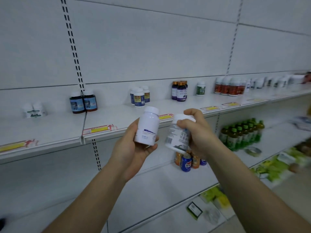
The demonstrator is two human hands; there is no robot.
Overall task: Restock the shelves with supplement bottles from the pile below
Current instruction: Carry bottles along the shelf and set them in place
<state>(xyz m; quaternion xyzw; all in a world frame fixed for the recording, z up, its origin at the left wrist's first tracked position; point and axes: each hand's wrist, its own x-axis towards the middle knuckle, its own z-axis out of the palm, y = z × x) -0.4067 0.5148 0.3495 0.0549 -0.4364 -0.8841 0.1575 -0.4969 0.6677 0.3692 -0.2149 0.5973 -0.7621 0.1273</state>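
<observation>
My left hand (133, 148) grips a white supplement bottle (148, 126) upright, cap up, just in front of the top shelf's edge (104, 130). My right hand (196, 132) holds a second white bottle (176, 137), tilted, with fingers curled over its cap. Both bottles hang in the air below the level of the top shelf. That shelf carries small groups of bottles: white ones (34, 110) at the left, two dark blue-labelled ones (83, 102), blue-and-yellow ones (139, 96), purple ones (180, 90), a green one (200, 89) and red-labelled ones (229, 86).
Soda cans (186, 162) stand on the shelf below, behind my right wrist. Green drink bottles (240, 133) and a tape roll (254, 151) sit to the right. Yellow-green packs (272, 167) and small boxes (194, 210) lie on the lower shelves. Yellow price tags run along the shelf edge.
</observation>
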